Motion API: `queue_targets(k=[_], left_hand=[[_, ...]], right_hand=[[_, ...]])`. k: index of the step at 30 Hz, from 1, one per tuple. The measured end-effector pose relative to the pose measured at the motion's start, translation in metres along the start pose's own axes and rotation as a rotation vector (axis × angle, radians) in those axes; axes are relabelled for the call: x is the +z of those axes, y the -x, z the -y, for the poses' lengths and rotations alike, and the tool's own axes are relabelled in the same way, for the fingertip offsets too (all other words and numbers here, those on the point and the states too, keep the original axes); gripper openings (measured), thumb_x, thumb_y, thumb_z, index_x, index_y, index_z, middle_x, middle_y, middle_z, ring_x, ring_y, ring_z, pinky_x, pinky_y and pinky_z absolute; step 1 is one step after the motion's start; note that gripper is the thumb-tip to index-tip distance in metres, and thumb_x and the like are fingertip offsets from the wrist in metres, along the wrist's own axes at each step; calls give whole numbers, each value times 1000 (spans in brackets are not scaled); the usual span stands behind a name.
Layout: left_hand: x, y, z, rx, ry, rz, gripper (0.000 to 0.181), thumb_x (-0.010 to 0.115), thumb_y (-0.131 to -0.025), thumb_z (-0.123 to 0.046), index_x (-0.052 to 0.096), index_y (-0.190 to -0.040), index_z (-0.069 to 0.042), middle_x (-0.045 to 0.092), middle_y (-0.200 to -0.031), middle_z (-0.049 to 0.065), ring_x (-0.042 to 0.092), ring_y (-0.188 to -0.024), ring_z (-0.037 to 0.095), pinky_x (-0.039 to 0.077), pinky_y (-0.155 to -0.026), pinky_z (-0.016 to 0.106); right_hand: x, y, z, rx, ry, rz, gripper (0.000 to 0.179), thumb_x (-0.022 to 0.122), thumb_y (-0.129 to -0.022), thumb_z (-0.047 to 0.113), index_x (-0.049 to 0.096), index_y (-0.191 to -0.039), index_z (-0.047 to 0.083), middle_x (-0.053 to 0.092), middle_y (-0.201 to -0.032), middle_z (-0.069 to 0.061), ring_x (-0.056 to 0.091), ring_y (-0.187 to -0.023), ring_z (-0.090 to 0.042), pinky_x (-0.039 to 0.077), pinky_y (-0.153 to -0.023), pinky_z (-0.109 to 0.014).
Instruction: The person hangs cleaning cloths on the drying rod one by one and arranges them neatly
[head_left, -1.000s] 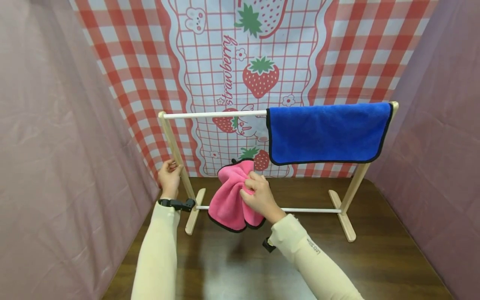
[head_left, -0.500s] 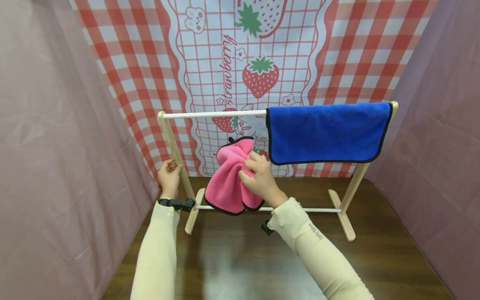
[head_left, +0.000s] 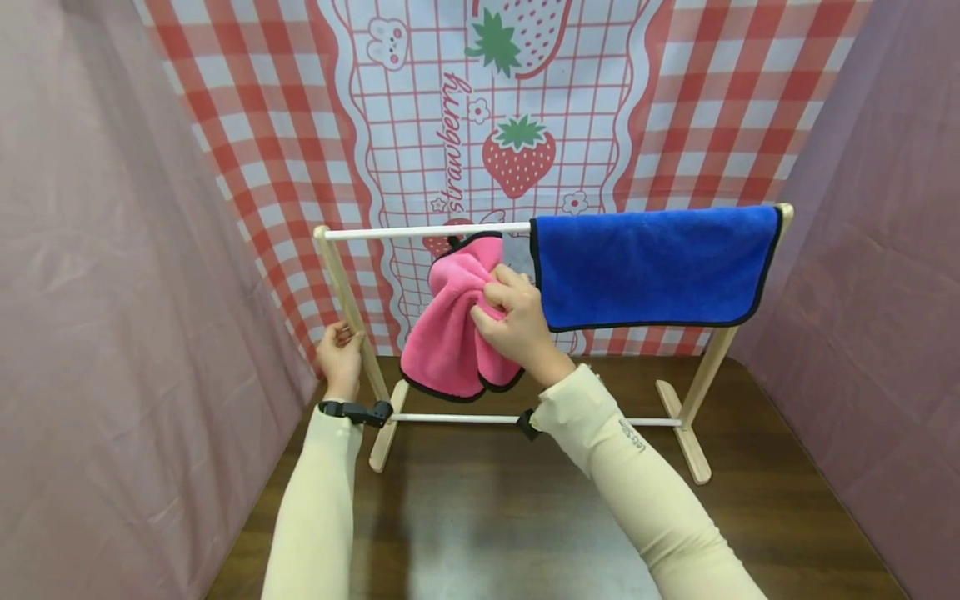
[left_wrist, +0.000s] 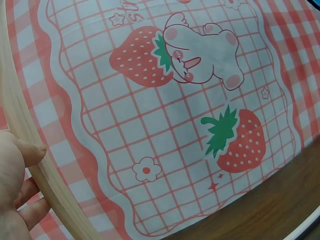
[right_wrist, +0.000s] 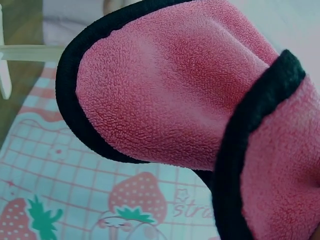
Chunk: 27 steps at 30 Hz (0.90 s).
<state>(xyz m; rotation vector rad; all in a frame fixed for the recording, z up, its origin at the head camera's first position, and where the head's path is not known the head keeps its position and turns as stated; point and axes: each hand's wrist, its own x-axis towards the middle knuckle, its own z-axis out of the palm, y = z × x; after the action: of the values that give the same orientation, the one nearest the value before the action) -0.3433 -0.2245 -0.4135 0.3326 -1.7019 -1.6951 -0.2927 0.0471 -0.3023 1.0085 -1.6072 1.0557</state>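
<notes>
A pink towel (head_left: 450,325) with black edging is bunched in my right hand (head_left: 517,321), its top edge just below the rack's white upper bar (head_left: 427,231). The towel fills much of the right wrist view, where its black border (right_wrist: 67,95) shows. My left hand (head_left: 340,358) holds the drying rack's left wooden post (head_left: 347,292). In the left wrist view the thumb lies on the near side of that post (left_wrist: 50,185), with fingers behind it. A blue towel (head_left: 656,267) with black edging hangs over the right part of the upper bar.
The rack stands on a brown wooden table (head_left: 517,517), on two wooden feet, with a white lower bar (head_left: 457,418) between them. Behind it hangs a strawberry-print checked cloth (head_left: 292,150). Pinkish curtains (head_left: 142,292) close both sides.
My right hand has risen with the pink towel, from near the lower bar to just under the upper bar. The left hand has stayed at the post. The blue towel hangs as before.
</notes>
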Motion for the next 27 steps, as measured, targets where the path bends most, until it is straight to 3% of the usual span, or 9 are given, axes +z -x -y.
queue_targets(k=[20, 27], left_hand=[[0, 2, 1, 8, -3, -4, 27, 68, -86, 11, 62, -112, 12, 63, -98, 17, 55, -86, 13, 47, -75, 21], [-1, 5, -1, 7, -9, 7, 25, 66, -88, 11, 62, -112, 13, 62, -104, 23, 57, -93, 21, 48, -80, 26]], right_hand=[[-16, -72, 11, -97, 41, -48, 37, 62, -77, -2, 32, -56, 4, 41, -70, -13, 35, -61, -25, 26, -57, -31], [-18, -93, 10, -138, 29, -101, 35, 60, -75, -5, 31, -57, 1, 42, -71, -17, 37, -60, -25, 24, -61, -33]])
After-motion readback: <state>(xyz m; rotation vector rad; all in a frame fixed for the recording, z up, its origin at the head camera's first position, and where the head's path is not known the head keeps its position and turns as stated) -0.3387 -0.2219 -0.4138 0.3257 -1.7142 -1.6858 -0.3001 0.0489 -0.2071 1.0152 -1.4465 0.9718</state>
